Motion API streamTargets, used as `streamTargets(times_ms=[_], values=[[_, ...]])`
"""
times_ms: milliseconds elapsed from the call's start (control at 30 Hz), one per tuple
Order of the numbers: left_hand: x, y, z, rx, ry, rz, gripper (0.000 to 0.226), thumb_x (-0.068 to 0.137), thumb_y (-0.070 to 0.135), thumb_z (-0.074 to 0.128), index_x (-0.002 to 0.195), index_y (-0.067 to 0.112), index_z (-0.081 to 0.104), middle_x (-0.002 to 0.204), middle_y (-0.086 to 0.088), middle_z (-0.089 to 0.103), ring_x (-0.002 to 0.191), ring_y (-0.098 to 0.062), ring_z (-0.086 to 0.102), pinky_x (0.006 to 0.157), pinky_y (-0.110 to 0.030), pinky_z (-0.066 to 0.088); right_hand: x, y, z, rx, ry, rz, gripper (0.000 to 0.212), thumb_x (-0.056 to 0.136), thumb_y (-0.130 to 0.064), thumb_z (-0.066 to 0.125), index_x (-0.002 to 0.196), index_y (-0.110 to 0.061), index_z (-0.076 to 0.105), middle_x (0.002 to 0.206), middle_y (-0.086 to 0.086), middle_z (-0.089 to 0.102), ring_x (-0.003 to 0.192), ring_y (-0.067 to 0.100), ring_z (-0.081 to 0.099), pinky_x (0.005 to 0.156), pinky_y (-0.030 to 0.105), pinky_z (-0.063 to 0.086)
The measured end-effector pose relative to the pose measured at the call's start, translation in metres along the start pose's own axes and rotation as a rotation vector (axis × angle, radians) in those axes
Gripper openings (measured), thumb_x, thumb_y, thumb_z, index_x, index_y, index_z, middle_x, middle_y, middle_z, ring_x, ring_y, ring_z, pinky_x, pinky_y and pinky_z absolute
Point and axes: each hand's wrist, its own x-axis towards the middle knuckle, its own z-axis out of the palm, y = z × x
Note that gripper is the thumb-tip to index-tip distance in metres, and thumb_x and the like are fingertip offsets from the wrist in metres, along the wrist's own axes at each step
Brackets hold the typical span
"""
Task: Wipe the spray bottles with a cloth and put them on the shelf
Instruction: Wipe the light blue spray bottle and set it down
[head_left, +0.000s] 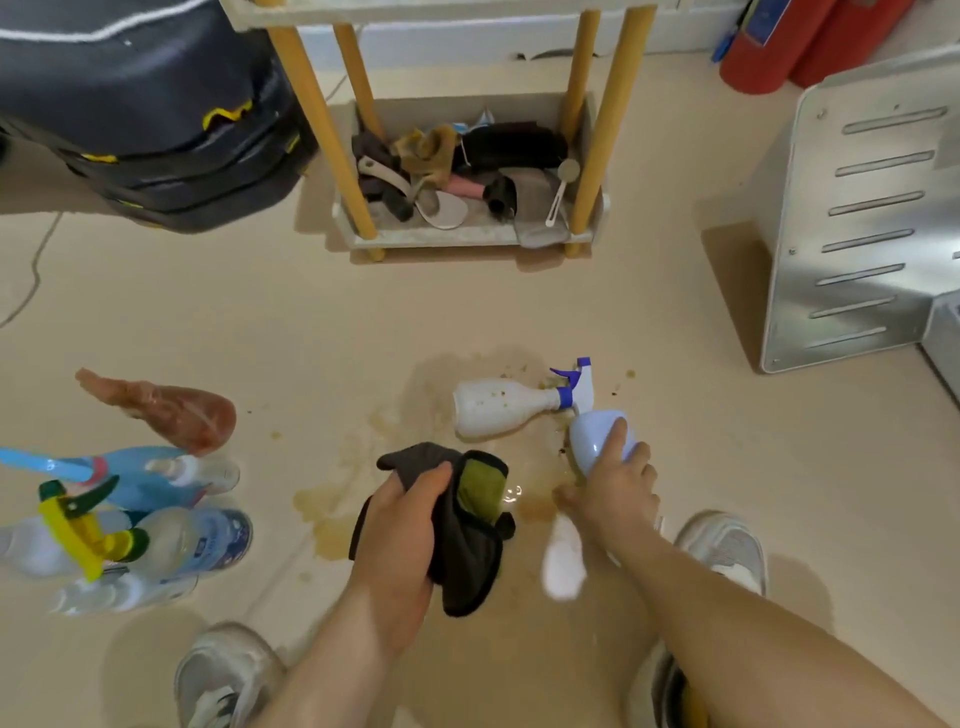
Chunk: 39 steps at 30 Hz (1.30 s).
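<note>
My left hand (402, 540) grips a dark cloth (470, 561) with a green inner side, low in the middle of the view. My right hand (613, 486) holds a pale blue spray bottle (597, 436) just above the floor; its white lower part shows blurred under my wrist. A white spray bottle (498, 408) with a blue trigger lies on its side on the stained floor, right behind it. At the left stand and lie several more bottles: a pink one (176, 410), a blue one (140, 475) and clear ones with a yellow-green trigger (83, 525).
The shelf (467, 236) with yellow posts stands ahead; its bottom tier is full of cloths and utensils. Brown spill stains (332, 514) mark the floor. A metal slotted panel (857, 234) is at the right, dark stacked cases (156, 130) at the upper left, my shoes below.
</note>
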Motion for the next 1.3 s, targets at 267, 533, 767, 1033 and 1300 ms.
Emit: streamTargets(times_ms=[267,533,767,1033,1300], values=[[0.007,0.008,-0.01,-0.164,-0.039,0.015,0.023,0.097,0.014,0.05,0.103,0.0,0.067,0.098,-0.022,0.071,0.087,-0.037,0.07,0.064,-0.04,0.06,0.012,-0.013,-0.028,0.877,-0.173,0.143,0.088,0.076,-0.022,0.081,0.141,-0.037,0.025,0.122,0.016,0.057,0.089,0.034,0.065,0.075,0.046,0.059],[-0.031,0.053,-0.006,0.01,-0.107,0.429,0.009,0.076,0.004,0.079,0.082,0.009,0.076,0.083,-0.007,0.076,0.075,-0.016,0.072,0.068,-0.026,0.057,-0.079,-0.086,-0.122,1.577,-0.924,-0.072,0.088,0.065,-0.041,0.083,0.139,-0.005,0.053,0.133,0.022,0.06,0.112,0.034,0.062,0.105,0.048,0.042],[-0.063,0.057,0.02,0.843,0.291,1.337,0.019,0.081,0.03,0.059,0.096,0.022,0.052,0.086,-0.006,0.062,0.065,-0.022,0.06,0.048,-0.035,0.051,-0.154,-0.121,-0.155,1.342,-0.803,-0.259,0.04,0.103,-0.022,0.043,0.07,-0.01,0.063,0.061,0.005,0.064,0.051,0.014,0.063,0.047,0.021,0.049],[-0.085,0.109,0.012,0.641,0.649,1.059,0.008,0.084,0.026,0.065,0.088,0.021,0.068,0.085,0.002,0.053,0.073,-0.021,0.051,0.062,-0.027,0.033,-0.203,-0.14,-0.168,1.219,-0.66,-0.385,0.043,0.099,-0.053,0.046,0.087,-0.015,0.063,0.075,0.007,0.064,0.075,0.017,0.061,0.062,0.026,0.048],[-0.078,0.12,-0.026,0.417,0.531,0.635,0.032,0.094,0.036,0.061,0.07,0.015,0.057,0.075,-0.004,0.062,0.077,-0.026,0.059,0.063,-0.035,0.043,-0.22,-0.127,-0.175,1.511,-0.635,-0.196,0.062,0.09,-0.065,0.051,0.115,-0.012,0.07,0.109,0.012,0.075,0.098,0.029,0.07,0.085,0.045,0.057]])
